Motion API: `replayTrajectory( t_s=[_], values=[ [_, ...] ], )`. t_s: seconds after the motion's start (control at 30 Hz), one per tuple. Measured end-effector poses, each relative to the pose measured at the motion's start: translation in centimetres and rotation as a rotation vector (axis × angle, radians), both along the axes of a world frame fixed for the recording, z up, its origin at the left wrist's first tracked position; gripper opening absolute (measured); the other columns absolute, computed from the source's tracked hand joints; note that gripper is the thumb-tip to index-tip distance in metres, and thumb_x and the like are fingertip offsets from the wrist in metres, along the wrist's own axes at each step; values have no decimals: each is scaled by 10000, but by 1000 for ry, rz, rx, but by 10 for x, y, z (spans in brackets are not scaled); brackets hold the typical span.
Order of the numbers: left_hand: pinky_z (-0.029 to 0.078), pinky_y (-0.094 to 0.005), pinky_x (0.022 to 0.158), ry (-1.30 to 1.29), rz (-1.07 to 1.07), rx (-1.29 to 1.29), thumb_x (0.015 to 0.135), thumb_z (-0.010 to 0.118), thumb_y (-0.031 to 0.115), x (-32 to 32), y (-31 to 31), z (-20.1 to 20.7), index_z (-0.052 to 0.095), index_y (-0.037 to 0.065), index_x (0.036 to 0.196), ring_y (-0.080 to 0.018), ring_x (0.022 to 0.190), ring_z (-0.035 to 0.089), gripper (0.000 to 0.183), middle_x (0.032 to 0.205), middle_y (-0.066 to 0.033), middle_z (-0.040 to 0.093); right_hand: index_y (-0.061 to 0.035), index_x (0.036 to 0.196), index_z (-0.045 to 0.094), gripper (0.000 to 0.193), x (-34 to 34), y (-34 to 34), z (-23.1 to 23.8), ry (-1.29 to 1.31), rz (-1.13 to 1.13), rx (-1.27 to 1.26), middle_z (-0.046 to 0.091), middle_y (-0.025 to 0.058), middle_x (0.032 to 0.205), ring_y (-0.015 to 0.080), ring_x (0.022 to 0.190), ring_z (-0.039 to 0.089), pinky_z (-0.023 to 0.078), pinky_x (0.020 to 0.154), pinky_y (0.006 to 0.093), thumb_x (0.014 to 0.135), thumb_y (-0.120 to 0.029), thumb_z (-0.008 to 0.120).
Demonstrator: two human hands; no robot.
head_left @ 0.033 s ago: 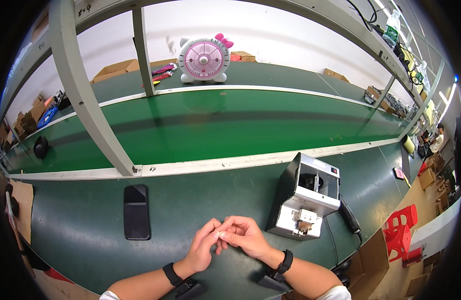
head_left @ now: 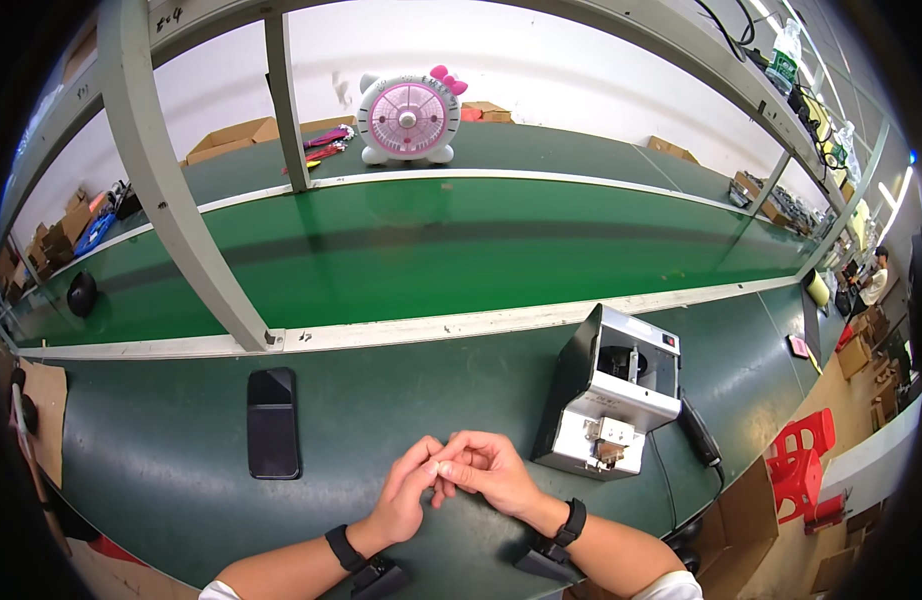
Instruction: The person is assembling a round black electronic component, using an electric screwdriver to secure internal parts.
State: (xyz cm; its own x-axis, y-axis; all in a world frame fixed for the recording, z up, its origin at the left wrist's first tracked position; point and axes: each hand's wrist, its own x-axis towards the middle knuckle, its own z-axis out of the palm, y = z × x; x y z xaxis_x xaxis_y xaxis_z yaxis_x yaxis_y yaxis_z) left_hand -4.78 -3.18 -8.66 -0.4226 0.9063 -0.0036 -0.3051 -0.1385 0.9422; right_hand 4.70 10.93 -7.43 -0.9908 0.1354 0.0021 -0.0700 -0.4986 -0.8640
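My left hand (head_left: 405, 496) and my right hand (head_left: 495, 477) meet over the near middle of the dark green bench (head_left: 381, 380). Their thumbs and fingertips press together, both closed. Whatever may lie between the fingertips is hidden or too small to make out. Just right of my right hand stands a small silver and black bench machine (head_left: 615, 395) with an open front and a metal block low on it. A black phone (head_left: 273, 424) lies flat on the bench, to the left of my left hand. Dark straps circle both wrists.
Behind the bench runs a green conveyor belt (head_left: 401, 250) with pale rails. A grey frame post (head_left: 171, 200) rises at left. Beyond the belt stands a pink and white fan (head_left: 406, 120). A black adapter (head_left: 699, 432) with its cable sits right of the machine; red stools (head_left: 803, 460) stand farther right.
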Motion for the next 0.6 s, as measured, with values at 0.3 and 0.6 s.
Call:
replayTrajectory(
  t_s=[0.3,0.6],
  values=[
    [424,-236,628,-21,57,4,1032,361,292,4,-1,0,501,57,994,-99,764,535,276,886,-42,554,13,1009,631,97,-1,-2,1,-19,-24,29,648,81,802,144,701,652,434,553,218,945,-60,627],
    [408,-217,587,-113,67,-10,1052,350,252,5,0,-4,519,63,986,-76,727,517,263,839,-29,565,7,992,626,99,-2,-10,10,-49,-78,-6,641,51,779,66,605,535,393,527,197,949,-82,627]
  ],
)
